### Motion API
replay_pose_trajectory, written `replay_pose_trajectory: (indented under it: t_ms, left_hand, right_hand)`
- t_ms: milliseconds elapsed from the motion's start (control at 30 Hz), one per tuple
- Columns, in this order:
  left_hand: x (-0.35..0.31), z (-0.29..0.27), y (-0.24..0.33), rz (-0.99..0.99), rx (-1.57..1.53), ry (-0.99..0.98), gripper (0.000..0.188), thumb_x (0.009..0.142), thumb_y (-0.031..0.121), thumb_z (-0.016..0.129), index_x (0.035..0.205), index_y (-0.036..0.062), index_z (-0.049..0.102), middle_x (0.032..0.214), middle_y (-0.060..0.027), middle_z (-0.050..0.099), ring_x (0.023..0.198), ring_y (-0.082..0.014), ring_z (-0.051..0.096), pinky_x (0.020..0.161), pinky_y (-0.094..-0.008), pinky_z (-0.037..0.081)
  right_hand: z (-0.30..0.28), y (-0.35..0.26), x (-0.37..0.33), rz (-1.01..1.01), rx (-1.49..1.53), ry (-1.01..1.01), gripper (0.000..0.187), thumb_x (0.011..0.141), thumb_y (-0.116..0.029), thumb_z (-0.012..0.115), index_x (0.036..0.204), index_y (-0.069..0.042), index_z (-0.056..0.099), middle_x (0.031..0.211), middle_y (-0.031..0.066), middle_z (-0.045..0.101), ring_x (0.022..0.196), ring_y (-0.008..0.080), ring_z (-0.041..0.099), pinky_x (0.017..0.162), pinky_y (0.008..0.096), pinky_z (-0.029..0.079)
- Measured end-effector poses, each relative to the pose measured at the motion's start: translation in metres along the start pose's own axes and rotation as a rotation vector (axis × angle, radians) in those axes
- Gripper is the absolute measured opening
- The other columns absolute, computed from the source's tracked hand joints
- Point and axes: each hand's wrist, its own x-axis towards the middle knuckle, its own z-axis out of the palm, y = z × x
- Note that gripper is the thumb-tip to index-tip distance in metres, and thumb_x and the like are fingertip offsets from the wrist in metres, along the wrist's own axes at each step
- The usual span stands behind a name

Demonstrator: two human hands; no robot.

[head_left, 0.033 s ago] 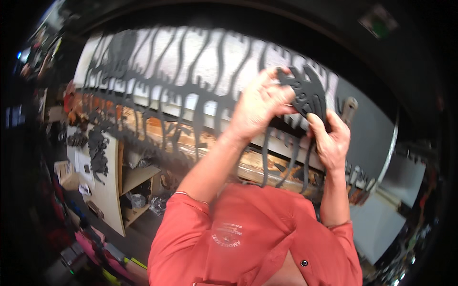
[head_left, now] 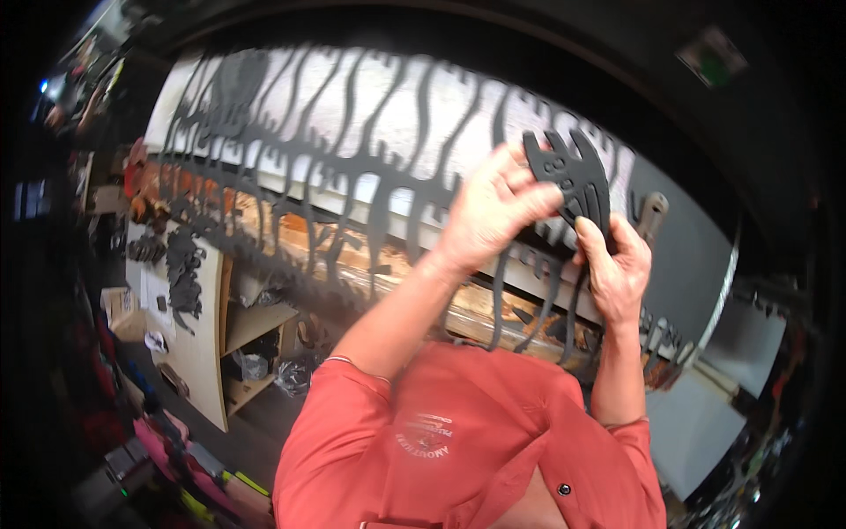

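1. Black pronged piece (head_left: 577,172), flat, pierced with round holes and slots; held prongs up above the right end of the white panel. Its leftmost prong shows more fully than in the earlier frame, where fingertips cover part of it.
2. Right hand (head_left: 619,269): clamped on the piece's lower end, thumb in front, fingers behind; much as earlier.
3. Left hand (head_left: 493,210): closed on the piece's left edge, thumb across the front, fingers partly hidden. It sits slightly lower along the piece than before.
4. White panel (head_left: 374,79): carries rows of wavy black strips (head_left: 381,207), several overhanging its near edge. Their layout matches the earlier frame; the whole view is slightly turned.
5. Grey surface (head_left: 692,264): adjoins the panel's right edge; a grey-handled tool (head_left: 652,216) lies by its left edge.
6. Pale cabinet (head_left: 214,353), left of the panel's near-left corner; black scraps (head_left: 183,273) lie on its top.
7. Red sleeves (head_left: 339,423), both forearms bare below.
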Motion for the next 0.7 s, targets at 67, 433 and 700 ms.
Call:
replay_pose_trajectory:
  t_ms: [67, 433, 700]
  left_hand:
    - [-0.006, 0.001, -0.002, -0.004, 0.046, 0.038, 0.036, 0.101, 0.002, 0.072, 0.136, -0.0027, 0.064, 0.121, -0.0080, 0.075, 0.105, -0.0135, 0.072, 0.089, -0.0290, 0.061]
    - [0.069, -0.242, 0.226, 0.595, 0.904, 0.396, 0.024, 0.099, 0.011, 0.077, 0.121, 0.0041, 0.074, 0.099, -0.0029, 0.079, 0.080, -0.0076, 0.068, 0.069, -0.0234, 0.054]
    - [0.113, -0.321, 0.254, 0.589, 1.873, 0.808, 0.068, 0.101, 0.043, 0.071, 0.147, -0.0053, 0.060, 0.146, -0.0308, 0.062, 0.139, -0.0436, 0.058, 0.120, -0.0459, 0.043]
  right_hand:
    - [0.015, -0.001, 0.001, 0.044, 0.109, -0.039, 0.016, 0.103, -0.015, 0.076, 0.096, -0.001, 0.074, 0.077, -0.0036, 0.066, 0.063, 0.0021, 0.058, 0.057, 0.0207, 0.046]
    - [-0.051, 0.030, -0.045, -0.089, -0.854, 0.442, 0.063, 0.092, -0.022, 0.084, 0.145, 0.004, 0.060, 0.137, 0.0240, 0.066, 0.131, 0.0387, 0.062, 0.112, 0.0470, 0.048]
    - [-0.035, 0.068, -0.058, -0.157, -1.021, 0.524, 0.075, 0.082, -0.026, 0.086, 0.142, 0.009, 0.056, 0.128, 0.0267, 0.063, 0.118, 0.0442, 0.060, 0.104, 0.0518, 0.049]
